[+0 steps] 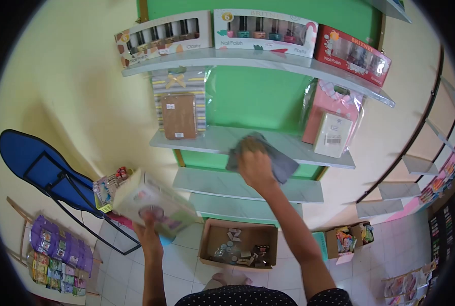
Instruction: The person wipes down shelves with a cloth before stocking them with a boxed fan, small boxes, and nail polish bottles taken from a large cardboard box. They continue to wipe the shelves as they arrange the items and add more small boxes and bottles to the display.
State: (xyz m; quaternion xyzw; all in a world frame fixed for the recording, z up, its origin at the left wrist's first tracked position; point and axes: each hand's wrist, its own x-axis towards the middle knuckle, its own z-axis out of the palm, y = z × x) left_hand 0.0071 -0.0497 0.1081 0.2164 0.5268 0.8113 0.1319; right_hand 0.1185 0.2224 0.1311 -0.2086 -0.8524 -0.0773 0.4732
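Observation:
My right hand is closed on a grey cloth, pressed against the middle shelf between two packaged goods. My left hand grips a pale printed box from below, out to the left of the shelves. The box is tilted and blurred, with a round dark picture on its side. On that shelf's left end stand a striped gift bag and a brown box. A pink gift bag and a white box stand at its right end.
Three nail polish sets, white, white and red, line the upper shelf. Below is an open carton with small items. A blue ironing board leans at left. Filled boxes sit at lower right.

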